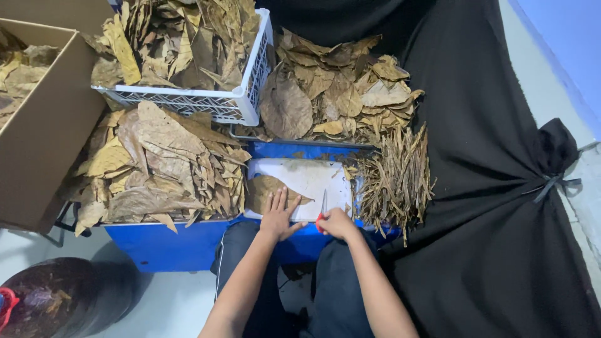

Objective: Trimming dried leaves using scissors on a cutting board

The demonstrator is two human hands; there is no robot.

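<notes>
- While the left hand [279, 216] lies flat with fingers spread on a dried brown leaf [270, 189], it pins that leaf against the white cutting board [316, 178], seemingly so the leaf cannot slide or curl.
- That leaf sits on the near left part of the board, its tip pointing right toward the blade.
- On the right hand [337, 223], the grip is clenched around the red handles of a pair of scissors [322, 211], blades pointing away over the board's near edge, just beside the leaf.
- Under the board is a blue counter [169, 245], close over the person's lap.
- Right of the board lies a heap of thin leaf stems [395, 178], probably kept apart from the whole leaves.
- Whole leaves are piled left of the board [153, 166] and beyond it [338, 84], within arm's reach.
- A white plastic crate [216, 103] of leaves stands at the far left, beside a cardboard box [44, 125].
- Black cloth [494, 188] covers the right side.
</notes>
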